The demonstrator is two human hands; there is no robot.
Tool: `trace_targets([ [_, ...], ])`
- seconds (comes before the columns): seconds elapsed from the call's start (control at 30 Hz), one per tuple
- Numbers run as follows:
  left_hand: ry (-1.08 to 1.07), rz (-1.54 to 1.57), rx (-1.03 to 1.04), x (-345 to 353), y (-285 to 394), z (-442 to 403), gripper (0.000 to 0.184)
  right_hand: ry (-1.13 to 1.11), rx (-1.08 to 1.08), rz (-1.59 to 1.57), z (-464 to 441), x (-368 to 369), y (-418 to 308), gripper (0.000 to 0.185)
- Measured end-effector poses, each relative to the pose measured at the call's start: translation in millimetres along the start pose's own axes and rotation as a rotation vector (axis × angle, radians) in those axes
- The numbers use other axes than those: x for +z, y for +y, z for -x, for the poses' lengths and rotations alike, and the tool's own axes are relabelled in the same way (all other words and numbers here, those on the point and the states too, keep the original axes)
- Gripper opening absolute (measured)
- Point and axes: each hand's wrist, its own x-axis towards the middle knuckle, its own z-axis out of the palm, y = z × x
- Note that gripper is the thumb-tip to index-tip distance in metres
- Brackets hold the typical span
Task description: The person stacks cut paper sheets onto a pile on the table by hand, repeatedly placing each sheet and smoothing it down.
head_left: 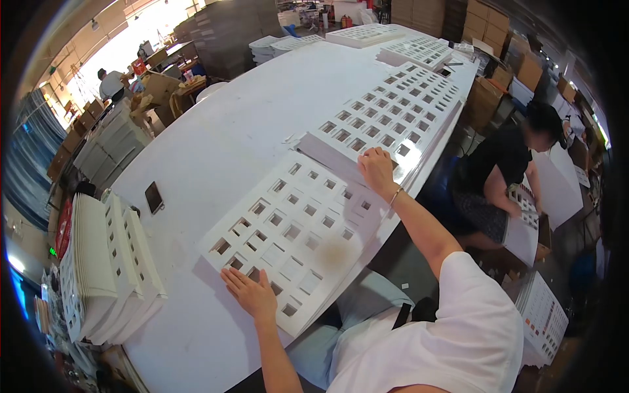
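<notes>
Lays the left hand [252, 295], flat and uncurled with thumb apart, along the seven-o'clock edge of a near stack of white boards [283, 243] with square cut-outs, on the white table [242, 118]. Curls the right hand [377, 173] over the near edge of a second stack [377, 111], at one o'clock from the first; cannot tell whether clamped on a board. Has a third stack [416, 52] beyond, at one o'clock.
</notes>
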Motion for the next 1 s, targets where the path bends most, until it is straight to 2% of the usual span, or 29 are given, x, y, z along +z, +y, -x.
trace_targets([
  [0.07, -0.003, -0.001, -0.001, 1.6, -1.7, 0.3, 0.084, -0.048, 0.053, -0.019, -8.0, -10.4, -2.2, 0.015],
  [0.17, -0.008, -0.001, -0.002, 2.1, -0.6, 0.2, 0.084, -0.108, 0.018, 0.205, -20.7, -16.6, -3.3, 0.011],
  [0.27, 0.014, -0.019, 0.002, 4.0, -1.1, 1.1, 0.083, -0.178, -0.083, 0.115, -33.5, -32.8, -22.5, 0.01],
  [0.37, 0.057, -0.083, 0.014, 3.3, 2.7, 2.1, 0.077, -0.625, 0.003, -0.8, -45.7, -132.4, -74.7, 0.019],
  [0.4, 0.068, -0.117, 0.016, 2.0, 2.9, 4.0, 0.074, -0.631, 0.056, -1.164, -45.9, -155.8, -82.4, 0.021],
  [0.43, 0.169, -0.055, 0.093, 3.0, 1.6, 5.1, 0.069, -0.627, 0.118, -1.531, -46.3, -170.5, -87.7, 0.023],
  [0.47, 0.264, 0.004, 0.165, 6.0, -0.3, 6.1, 0.064, -0.585, 0.305, -1.767, -49.7, -173.9, -88.7, 0.025],
  [0.5, 0.36, 0.061, 0.235, 7.7, -3.4, 7.4, 0.059, -0.616, 0.36, -1.737, -56.0, -180.4, -86.1, 0.025],
  [0.6, 0.311, 0.731, 0.202, 4.5, -13.0, 13.0, 0.045, -0.626, 0.383, -1.521, -60.9, -147.1, -68.7, 0.025],
  [0.63, 0.4, 0.847, 0.139, 17.3, -24.2, 7.3, 0.042, -0.612, 0.359, -1.427, -56.9, -128.1, -64.6, 0.025],
  [0.73, 0.21, 1.426, -0.126, -12.7, -22.9, 4.5, 0.042, -0.572, 0.4, -1.137, -34.4, -92.3, -56.4, 0.032],
  [0.77, 0.145, 1.478, -0.194, 2.5, -36.6, -0.1, 0.042, -0.588, 0.393, -1.019, -28.9, -74.7, -47.0, 0.031],
  [0.83, 0.152, 1.372, -0.194, 19.0, -46.1, -7.7, 0.042, -0.606, 0.389, -0.777, -13.9, -38.3, -26.1, 0.028],
  [0.87, 0.153, 1.321, -0.186, 22.0, -45.8, -13.0, 0.043, -0.511, 0.307, -0.628, -5.3, -26.1, -20.8, 0.027],
  [0.9, 0.163, 1.048, -0.19, 9.0, -41.7, -13.4, 0.041, -0.415, 0.228, -0.48, 7.5, -19.2, -19.2, 0.025],
  [0.93, 0.121, 1.07, -0.224, 0.2, -36.5, -13.3, 0.039, -0.319, 0.15, -0.331, 19.8, -13.6, -15.2, 0.024],
  [0.97, 0.077, 1.092, -0.259, -6.4, -30.9, -12.6, 0.037, -0.391, 0.207, -0.265, 27.7, -17.4, -14.8, 0.017],
  [1.0, 0.031, 1.111, -0.296, -9.4, -26.4, -12.3, 0.035, -0.316, 0.17, -0.252, 37.9, -23.5, -17.3, 0.017],
])
